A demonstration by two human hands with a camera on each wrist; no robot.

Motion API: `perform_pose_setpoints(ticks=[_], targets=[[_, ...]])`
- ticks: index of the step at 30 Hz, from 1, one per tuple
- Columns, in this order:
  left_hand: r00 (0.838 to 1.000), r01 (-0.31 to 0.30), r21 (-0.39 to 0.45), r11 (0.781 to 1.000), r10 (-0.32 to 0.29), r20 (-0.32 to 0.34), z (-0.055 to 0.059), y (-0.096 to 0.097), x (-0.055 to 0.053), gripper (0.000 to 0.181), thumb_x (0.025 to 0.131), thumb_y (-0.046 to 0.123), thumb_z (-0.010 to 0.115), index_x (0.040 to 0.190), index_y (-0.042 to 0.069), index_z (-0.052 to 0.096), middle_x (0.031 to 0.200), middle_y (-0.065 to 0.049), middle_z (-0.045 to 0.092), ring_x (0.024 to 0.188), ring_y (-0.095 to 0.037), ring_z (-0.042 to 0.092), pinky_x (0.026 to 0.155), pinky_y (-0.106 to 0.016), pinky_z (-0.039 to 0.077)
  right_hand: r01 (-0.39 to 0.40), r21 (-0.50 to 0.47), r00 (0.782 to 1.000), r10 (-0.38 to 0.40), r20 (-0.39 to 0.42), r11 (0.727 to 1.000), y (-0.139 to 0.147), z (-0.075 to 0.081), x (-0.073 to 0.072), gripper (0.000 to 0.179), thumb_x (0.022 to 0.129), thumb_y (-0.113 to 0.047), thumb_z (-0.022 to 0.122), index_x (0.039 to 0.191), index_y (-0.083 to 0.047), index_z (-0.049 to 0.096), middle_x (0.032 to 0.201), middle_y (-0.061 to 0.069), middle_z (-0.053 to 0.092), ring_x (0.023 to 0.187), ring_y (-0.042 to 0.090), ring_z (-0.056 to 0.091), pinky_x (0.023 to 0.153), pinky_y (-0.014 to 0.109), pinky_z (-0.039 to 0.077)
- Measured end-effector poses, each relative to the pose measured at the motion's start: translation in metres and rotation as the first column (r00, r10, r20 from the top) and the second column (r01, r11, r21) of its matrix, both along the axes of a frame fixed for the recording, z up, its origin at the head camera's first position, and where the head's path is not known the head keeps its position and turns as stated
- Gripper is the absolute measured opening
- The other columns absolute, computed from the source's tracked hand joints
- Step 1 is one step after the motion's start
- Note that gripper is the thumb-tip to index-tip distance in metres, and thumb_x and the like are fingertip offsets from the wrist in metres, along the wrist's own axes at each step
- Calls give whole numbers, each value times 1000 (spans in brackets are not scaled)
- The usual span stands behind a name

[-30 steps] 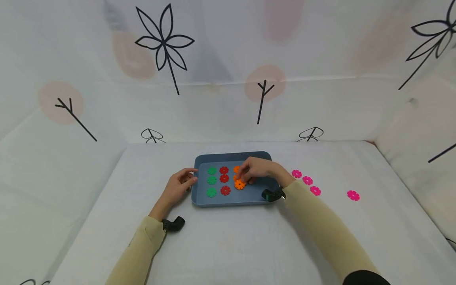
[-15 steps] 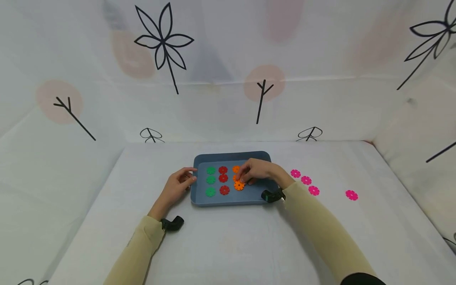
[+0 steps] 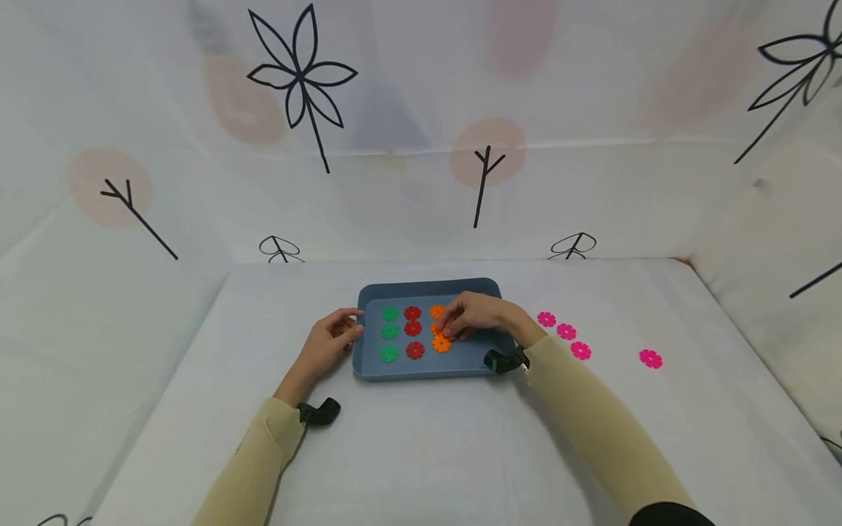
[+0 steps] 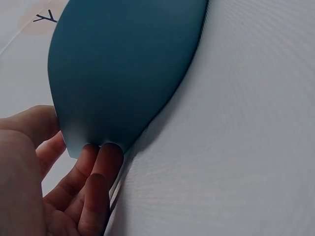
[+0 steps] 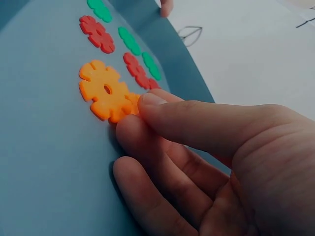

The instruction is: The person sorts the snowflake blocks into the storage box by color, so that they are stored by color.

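Observation:
A blue-grey tray (image 3: 473, 362) lies on the white table. Flower-shaped plastic discs sit in it in columns: green discs (image 3: 389, 331) at the left, red discs (image 3: 413, 328) beside them, then orange. My right hand (image 3: 475, 312) is over the orange column, thumb and forefinger pinching an orange disc (image 5: 133, 100) that they partly cover. Just in front of it, another orange disc (image 3: 441, 343) lies flat on the tray. My left hand (image 3: 327, 342) is at the tray's left end, its relaxed fingers (image 4: 109, 160) touching the outer wall.
Right of the tray, several pink flower discs lie on the cloth: three in a slanting row, including the middle pink disc (image 3: 566, 332), and a separate pink disc (image 3: 651, 359) farther right. A patterned white curtain (image 3: 408, 204) stands behind the table.
Both hands stay almost in place. The right fingers remain at the orange discs, with only a very slight shift.

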State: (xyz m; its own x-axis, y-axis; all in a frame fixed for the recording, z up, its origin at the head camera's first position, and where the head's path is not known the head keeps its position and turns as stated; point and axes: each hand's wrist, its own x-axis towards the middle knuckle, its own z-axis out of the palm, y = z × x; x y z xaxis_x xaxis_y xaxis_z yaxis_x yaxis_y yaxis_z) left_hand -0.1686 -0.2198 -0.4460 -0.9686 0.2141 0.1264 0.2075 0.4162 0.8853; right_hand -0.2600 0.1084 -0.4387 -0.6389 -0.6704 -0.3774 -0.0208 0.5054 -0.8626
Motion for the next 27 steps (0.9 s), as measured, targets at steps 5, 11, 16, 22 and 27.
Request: perform_pose_setpoints(ticks=[5, 11, 16, 22, 27], targets=[[1000, -4, 7, 1000, 3, 9, 0, 1, -1, 35, 98, 11, 64, 129, -5, 60, 99, -14, 60, 76, -29, 58, 62, -28, 49, -3, 1, 1000, 3, -15, 1000, 0, 0, 0, 18, 90, -9, 74, 107, -4, 76, 94, 6, 73, 81, 17, 66, 74, 31, 56], [1000, -10, 4, 1000, 10, 28, 2, 1, 1, 36, 98, 14, 65, 130, -3, 61, 100, -15, 59, 78, -33, 58, 62, -29, 49, -63, -2, 991, 62, -117, 998, -2, -1, 1, 22, 83, -7, 79, 105, -5, 77, 77, 5, 67, 66, 15, 58, 65, 28, 50], [1000, -3, 9, 1000, 3, 31, 3, 1, 1, 36, 98, 13, 65, 130, -3, 61, 100, -15, 59, 77, -33, 58, 62, -29, 49, -97, 14, 978, 97, -186, 995, -4, -2, 0, 26, 81, -5, 81, 106, -4, 77, 73, 4, 64, 65, 15, 55, 62, 26, 46], [999, -2, 5, 1000, 2, 32, 3, 1, 1, 36, 98, 14, 65, 130, -3, 61, 100, -14, 59, 77, -34, 58, 62, -29, 49, -96, 34, 965, 102, -243, 995, -5, -1, -1, 30, 79, -8, 84, 108, -5, 76, 76, 3, 60, 68, 16, 54, 63, 27, 44], [1000, -7, -5, 1000, 7, 29, 4, 2, 1, 35, 98, 13, 65, 129, -2, 62, 99, -13, 60, 77, -32, 58, 62, -28, 49, -88, 22, 967, 91, -237, 996, -6, -2, 0, 28, 79, -7, 84, 106, -8, 77, 76, 2, 59, 69, 17, 53, 63, 27, 43]])
